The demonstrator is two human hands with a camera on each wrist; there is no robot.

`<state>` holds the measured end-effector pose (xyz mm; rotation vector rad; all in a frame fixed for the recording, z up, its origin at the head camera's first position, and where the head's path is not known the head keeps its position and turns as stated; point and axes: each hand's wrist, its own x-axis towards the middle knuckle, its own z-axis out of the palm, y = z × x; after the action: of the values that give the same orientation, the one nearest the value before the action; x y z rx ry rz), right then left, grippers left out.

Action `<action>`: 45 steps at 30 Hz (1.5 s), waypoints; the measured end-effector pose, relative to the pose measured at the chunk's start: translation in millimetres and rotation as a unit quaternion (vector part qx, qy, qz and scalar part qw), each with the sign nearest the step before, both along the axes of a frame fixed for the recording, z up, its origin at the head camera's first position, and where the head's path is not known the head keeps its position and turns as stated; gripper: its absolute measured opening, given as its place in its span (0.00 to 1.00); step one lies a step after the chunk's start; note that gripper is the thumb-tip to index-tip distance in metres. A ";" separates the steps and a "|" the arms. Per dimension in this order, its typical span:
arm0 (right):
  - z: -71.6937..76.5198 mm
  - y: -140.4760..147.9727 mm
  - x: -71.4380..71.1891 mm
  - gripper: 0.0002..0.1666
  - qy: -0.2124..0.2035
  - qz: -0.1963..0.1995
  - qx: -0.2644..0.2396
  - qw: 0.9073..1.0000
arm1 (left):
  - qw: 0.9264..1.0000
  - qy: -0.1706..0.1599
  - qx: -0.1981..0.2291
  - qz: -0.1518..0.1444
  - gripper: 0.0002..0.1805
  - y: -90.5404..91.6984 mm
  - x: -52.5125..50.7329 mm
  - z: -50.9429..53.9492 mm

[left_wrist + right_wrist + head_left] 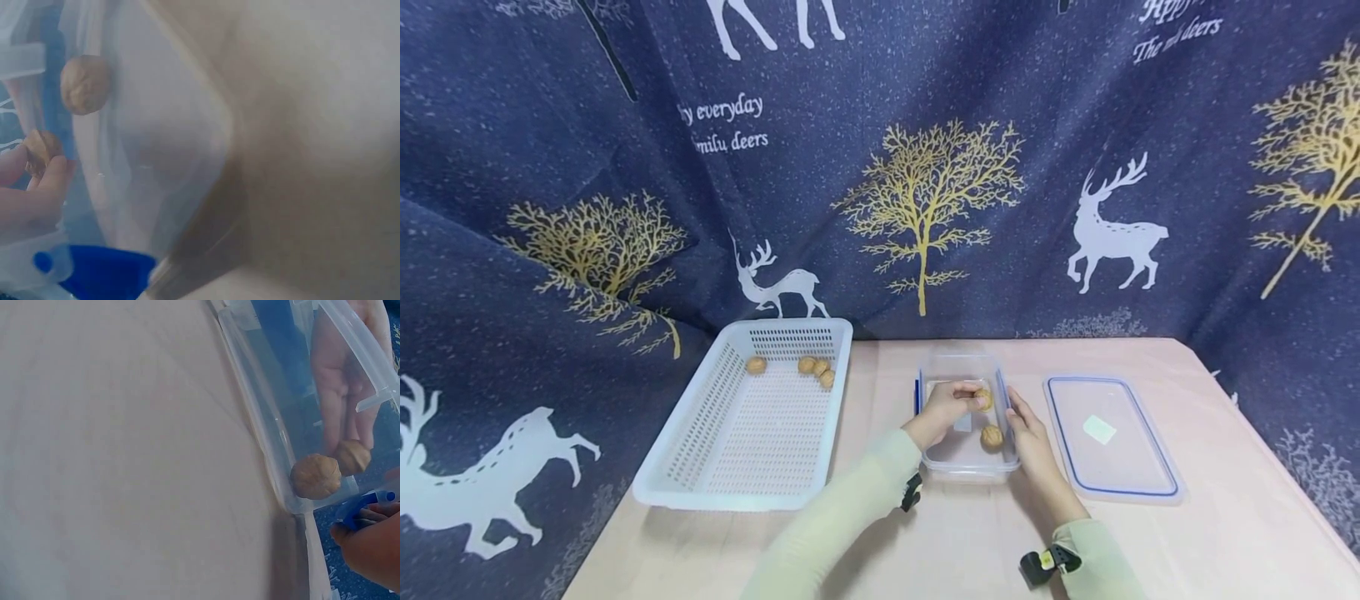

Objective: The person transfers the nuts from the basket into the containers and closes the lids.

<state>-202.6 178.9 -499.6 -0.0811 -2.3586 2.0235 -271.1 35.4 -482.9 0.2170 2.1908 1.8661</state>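
You have your left hand [949,409] inside the clear plastic container [951,454], thumb and fingertips pinching one walnut [983,398] near the right wall; whether that walnut also touches the container's floor, you cannot tell from these views. A second walnut [992,437] lies loose on the floor, nearer to you and just beside the pinched one; both are within the walls.

Your right hand [1031,435] touches the outside of the container's right wall, fingers close together along it; whether they curl round the wall, you cannot tell, though the right wrist view places them at a blue latch [356,509]. Another blue latch [111,270] hangs on the side nearest your left arm.

To your right, the container's lid [1123,467] lies flat with a blue seal and a pale green note [1099,429] on it; to your left stands a white perforated basket [775,433], holding one walnut [756,365] toward its far left and three walnuts [822,367] grouped near its far right corner. All stands on a pale pink tablecloth [970,542]; behind hangs a navy curtain [1037,125] printed with white deer and golden trees.
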 end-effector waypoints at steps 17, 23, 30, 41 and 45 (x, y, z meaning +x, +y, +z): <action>-0.7 -0.6 2.0 0.30 0.005 0.000 0.000 1.000 | 1.000 0.003 -0.006 0.010 0.15 2.2 4.1 -10.1; 0.5 -0.9 2.6 0.30 0.002 -0.002 -0.009 1.000 | 1.000 0.002 -0.005 0.012 0.14 4.4 3.5 -12.8; 0.5 -0.7 1.2 0.30 -0.002 -0.005 -0.008 1.000 | 1.000 -0.001 -0.009 0.007 0.15 4.5 2.0 -9.9; 0.5 -0.8 2.1 0.30 0.004 -0.004 -0.005 1.000 | 1.000 0.015 -0.005 0.006 0.16 1.0 -7.9 11.4; -0.4 -1.0 1.6 0.30 -0.002 -0.007 -0.004 1.000 | 1.000 0.019 -0.009 0.005 0.15 -4.5 -14.7 26.9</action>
<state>-201.0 177.9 -500.1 -0.1005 -2.3448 2.0296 -285.8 30.9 -455.9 0.2420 2.2364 1.8619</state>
